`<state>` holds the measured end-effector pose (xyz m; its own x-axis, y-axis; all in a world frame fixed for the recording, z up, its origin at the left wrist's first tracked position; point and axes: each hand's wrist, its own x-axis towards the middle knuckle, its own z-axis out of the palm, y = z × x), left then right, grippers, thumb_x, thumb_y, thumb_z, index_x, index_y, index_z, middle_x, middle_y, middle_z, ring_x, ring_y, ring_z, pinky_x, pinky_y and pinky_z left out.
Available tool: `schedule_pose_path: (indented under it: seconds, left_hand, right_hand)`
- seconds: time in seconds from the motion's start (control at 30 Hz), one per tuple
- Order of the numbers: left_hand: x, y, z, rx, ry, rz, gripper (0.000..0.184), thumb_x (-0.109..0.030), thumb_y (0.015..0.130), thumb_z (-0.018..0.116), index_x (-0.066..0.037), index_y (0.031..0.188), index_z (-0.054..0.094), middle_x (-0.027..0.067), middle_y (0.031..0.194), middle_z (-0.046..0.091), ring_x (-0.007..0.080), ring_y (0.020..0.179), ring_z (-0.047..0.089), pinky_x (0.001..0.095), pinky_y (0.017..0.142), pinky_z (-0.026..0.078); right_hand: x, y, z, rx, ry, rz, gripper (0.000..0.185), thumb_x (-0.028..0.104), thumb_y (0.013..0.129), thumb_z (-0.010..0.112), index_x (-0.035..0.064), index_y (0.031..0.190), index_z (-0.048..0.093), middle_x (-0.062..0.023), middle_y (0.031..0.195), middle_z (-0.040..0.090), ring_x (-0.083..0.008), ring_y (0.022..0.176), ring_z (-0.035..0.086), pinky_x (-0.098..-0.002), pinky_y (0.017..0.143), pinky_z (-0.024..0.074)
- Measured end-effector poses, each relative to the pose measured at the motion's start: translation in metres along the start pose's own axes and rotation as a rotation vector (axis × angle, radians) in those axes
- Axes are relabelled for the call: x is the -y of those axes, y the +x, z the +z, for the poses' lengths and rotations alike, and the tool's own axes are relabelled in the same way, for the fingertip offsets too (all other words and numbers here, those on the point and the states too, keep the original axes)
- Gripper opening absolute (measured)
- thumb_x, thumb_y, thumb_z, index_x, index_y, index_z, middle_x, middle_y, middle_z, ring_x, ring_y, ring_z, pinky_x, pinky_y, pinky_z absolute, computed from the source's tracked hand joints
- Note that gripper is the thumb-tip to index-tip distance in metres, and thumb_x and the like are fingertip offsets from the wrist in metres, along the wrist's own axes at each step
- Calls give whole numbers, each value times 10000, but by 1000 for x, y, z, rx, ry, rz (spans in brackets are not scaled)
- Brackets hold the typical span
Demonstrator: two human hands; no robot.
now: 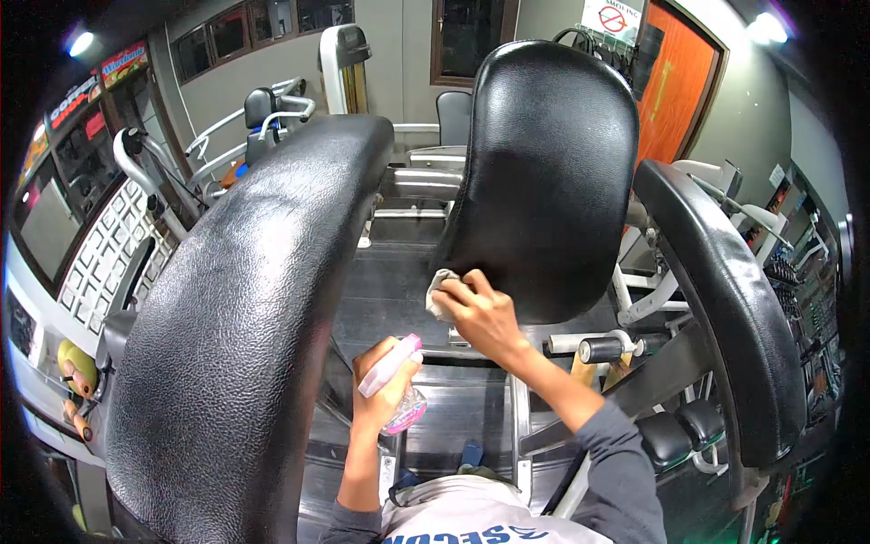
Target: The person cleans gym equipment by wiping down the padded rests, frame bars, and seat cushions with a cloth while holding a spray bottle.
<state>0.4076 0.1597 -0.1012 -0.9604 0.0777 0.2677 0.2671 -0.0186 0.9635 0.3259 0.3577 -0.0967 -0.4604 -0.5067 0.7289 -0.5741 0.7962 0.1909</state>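
Note:
My right hand (480, 313) grips a crumpled pale cloth (441, 294) and presses it to the lower left edge of a black padded backrest (555, 172). In my left hand (381, 376) is a clear spray bottle (410, 410) with a pink and white trigger head, held low in front of me, apart from the pads. My fingers wrap around its neck. Beside my left arm stretches a long black textured pad (245, 299). A narrower black pad (725, 308) slants down on the right of the backrest.
Metal frame bars and a foam roller (605, 349) sit below the backrest. Dark small pads (666, 440) are at the lower right. Other gym machines (263, 113) stand behind on the left. An orange door (675, 82) is at the back right.

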Motion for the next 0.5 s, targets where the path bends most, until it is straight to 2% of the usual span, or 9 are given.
schedule_pose_path:
  seconds: [0.07,0.13,0.17,0.27,0.3,0.33,0.47,0.5]
  left_hand:
    - [-1,-1,-2,-7,14,-9,84,-45,857,655,7,795,630,34,616,587,89,489,545,262,474,416]
    - [-1,-2,-5,2,32,16,95,-66,863,658,7,808,634,38,625,597,90,488,551,262,475,426]
    - [-2,-3,-5,-1,30,13,95,-66,863,658,7,808,634,38,625,597,90,488,551,262,475,426]
    - [-4,-5,-7,-12,38,40,123,-98,872,655,7,811,635,40,635,606,87,496,560,254,479,433]
    - [-3,-5,-7,-25,31,13,136,-117,875,656,9,824,641,39,640,610,86,499,563,250,483,435]
    - [-2,-6,-7,-36,24,-16,152,-136,877,658,11,838,648,38,645,614,85,503,565,246,486,436]
    - [-4,-6,-9,-53,11,-41,194,-172,877,650,15,830,664,56,694,655,92,498,560,243,465,419]
    - [-4,-6,-9,-53,11,-48,198,-176,877,652,15,830,665,56,697,657,90,498,558,240,466,416]
  right_hand:
    - [-7,13,-4,104,-18,-58,197,120,720,659,142,915,680,34,935,591,-151,894,570,-240,569,528]
    - [-11,41,-19,77,-110,-57,290,76,641,704,171,914,692,56,938,612,-176,866,561,-269,605,534]
    - [-16,57,-26,50,-137,-9,297,89,623,720,166,907,679,38,929,611,-192,892,569,-280,617,542]
    - [-26,105,-57,266,-136,54,220,116,632,731,139,849,704,3,919,623,-212,918,589,-309,640,556]
    - [-26,112,-49,350,-222,2,130,137,655,720,101,780,713,-13,920,634,-219,932,596,-335,653,562]
    - [-23,113,-35,369,-260,-59,120,162,637,722,80,725,713,-31,905,655,-217,921,604,-329,653,557]
    - [6,110,19,816,-292,-296,165,208,577,743,124,718,738,-59,769,693,-230,833,637,-342,639,514]
    - [9,114,33,928,-284,-325,191,250,613,746,121,754,750,-58,760,704,-239,789,669,-358,663,513]
